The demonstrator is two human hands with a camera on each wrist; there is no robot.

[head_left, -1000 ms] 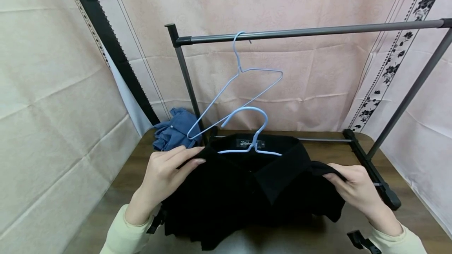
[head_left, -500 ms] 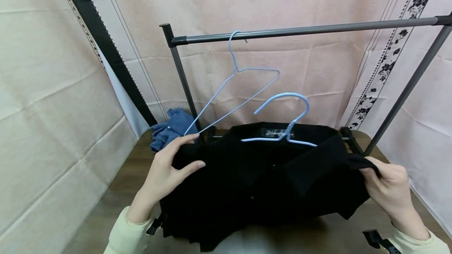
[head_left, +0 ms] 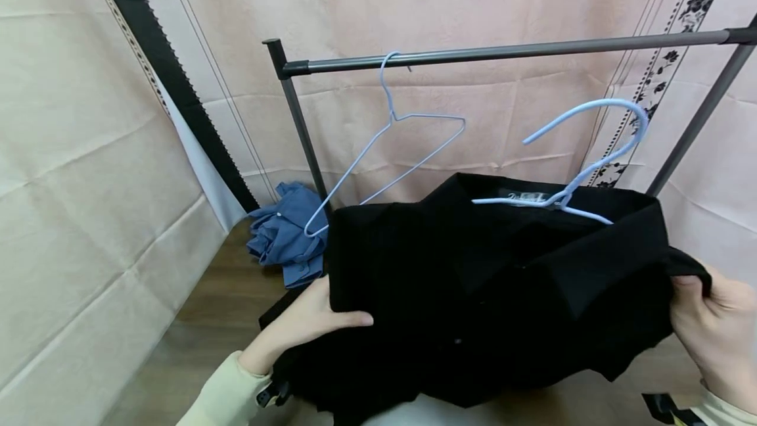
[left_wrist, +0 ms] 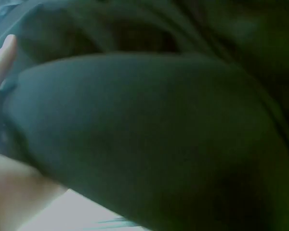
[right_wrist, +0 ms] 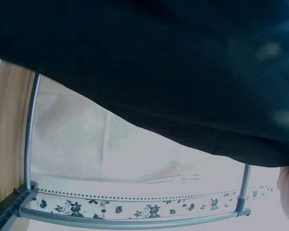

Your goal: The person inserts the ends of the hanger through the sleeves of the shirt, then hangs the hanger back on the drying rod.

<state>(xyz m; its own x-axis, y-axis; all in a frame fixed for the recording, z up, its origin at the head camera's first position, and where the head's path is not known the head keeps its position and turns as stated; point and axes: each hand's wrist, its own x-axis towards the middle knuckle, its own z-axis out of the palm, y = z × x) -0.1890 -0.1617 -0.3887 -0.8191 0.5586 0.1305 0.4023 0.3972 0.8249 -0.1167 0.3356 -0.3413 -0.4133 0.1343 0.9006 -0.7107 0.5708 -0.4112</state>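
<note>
A black collared shirt (head_left: 414, 281) is held up over the table, its collar towards the rack. Out of its neck opening rises the hook of a light blue hanger (head_left: 609, 102), tilted to the right; the hanger's arms run inside the shirt. My left hand (head_left: 313, 321) holds the shirt's left side, thumb across the front and fingers hidden behind the cloth. At the other shoulder, my right hand (head_left: 715, 327) pinches the fabric between thumb and fingers. Dark cloth (left_wrist: 135, 120) fills most of the left wrist view, and the shirt's underside covers the top of the right wrist view.
A grey clothes rack with a horizontal rod (head_left: 503, 52) stands behind the shirt. From the rod hangs a second light blue hanger (head_left: 432, 116) with no garment on it. Crumpled blue cloth (head_left: 290, 229) lies at the table's back left. Fabric curtains (head_left: 106, 183) surround the wooden table (head_left: 207, 321).
The shirt and its hanger have moved right and up, and the hanger hook now stands higher. My left hand has shifted down along the shirt's side; my right hand has gone right.
</note>
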